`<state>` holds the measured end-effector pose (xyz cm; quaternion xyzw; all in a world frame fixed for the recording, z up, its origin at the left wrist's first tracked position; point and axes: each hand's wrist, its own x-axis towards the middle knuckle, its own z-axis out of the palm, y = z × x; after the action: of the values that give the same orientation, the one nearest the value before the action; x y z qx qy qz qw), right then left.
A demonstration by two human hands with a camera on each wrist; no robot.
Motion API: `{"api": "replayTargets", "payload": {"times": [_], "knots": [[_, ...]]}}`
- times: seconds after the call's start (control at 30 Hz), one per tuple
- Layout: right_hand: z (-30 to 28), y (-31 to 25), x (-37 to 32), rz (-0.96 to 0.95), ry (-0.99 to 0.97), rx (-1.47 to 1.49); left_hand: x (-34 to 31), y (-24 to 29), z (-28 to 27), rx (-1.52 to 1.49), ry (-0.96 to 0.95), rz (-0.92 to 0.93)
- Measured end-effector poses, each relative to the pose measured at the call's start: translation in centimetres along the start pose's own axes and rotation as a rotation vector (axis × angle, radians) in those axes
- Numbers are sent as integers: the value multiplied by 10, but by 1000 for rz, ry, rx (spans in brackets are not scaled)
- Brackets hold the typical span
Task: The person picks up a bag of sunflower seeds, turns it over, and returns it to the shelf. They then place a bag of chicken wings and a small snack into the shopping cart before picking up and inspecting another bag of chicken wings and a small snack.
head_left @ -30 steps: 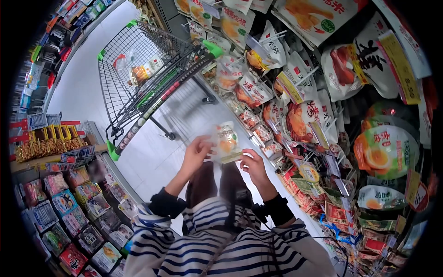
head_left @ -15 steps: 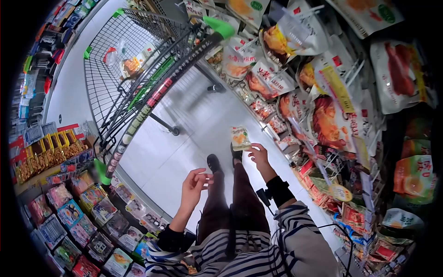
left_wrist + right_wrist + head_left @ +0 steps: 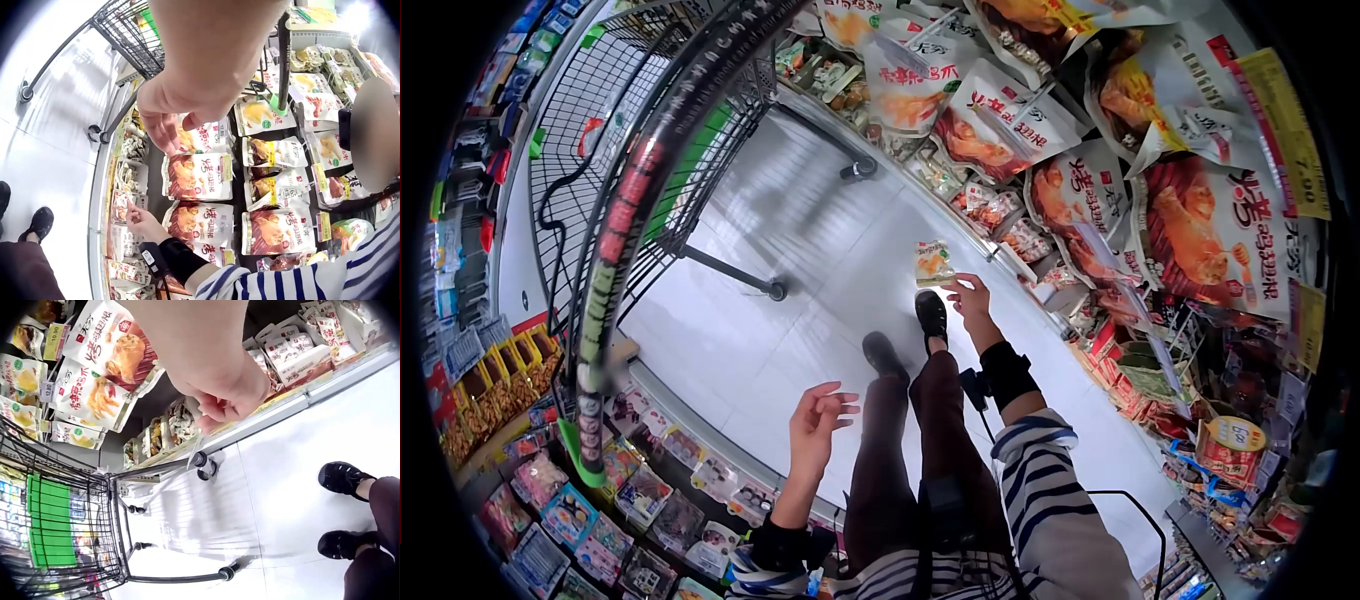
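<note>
In the head view my right hand [image 3: 968, 297] pinches the lower corner of a small printed food packet [image 3: 933, 262] above the floor. My left hand [image 3: 822, 420] is held in the air with loosely bent fingers and nothing in it. The right wrist view shows my right hand [image 3: 228, 394] with the thin edge of the packet [image 3: 196, 450] below its fingertips. In the left wrist view my left hand [image 3: 172, 106] appears in front of the hanging food bags [image 3: 199, 176], and whether it touches them is not clear there.
A shopping cart [image 3: 635, 190] with a dark handle stands at the upper left. Hanging bags [image 3: 1200, 230] fill the rack on the right. At the lower left is a shelf of small packets [image 3: 645, 495]. My shoes [image 3: 932, 315] are on the pale floor [image 3: 800, 240].
The left hand has let go of the packet and moved away to the left. The right hand has moved right with it. The cart looks nearer and further left in the head view.
</note>
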<state>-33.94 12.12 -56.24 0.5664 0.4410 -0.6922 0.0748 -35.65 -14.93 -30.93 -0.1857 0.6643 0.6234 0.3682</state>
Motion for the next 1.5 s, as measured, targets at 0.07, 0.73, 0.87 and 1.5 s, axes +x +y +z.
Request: {"api": "replayTargets", "payload": {"times": [0.07,0.73,0.87,1.5], "knots": [[1,1,21,-25,-19,59,14,-3,-1,-8,20,-5],[69,-63,260,-199,40,391,207,-42,15,35,41,233],[75,-61,304,-188,98,577,228,-45,18,39,24,243],[61,-33,314,-19,-121,516,209,-33,18,15,11,226]]}}
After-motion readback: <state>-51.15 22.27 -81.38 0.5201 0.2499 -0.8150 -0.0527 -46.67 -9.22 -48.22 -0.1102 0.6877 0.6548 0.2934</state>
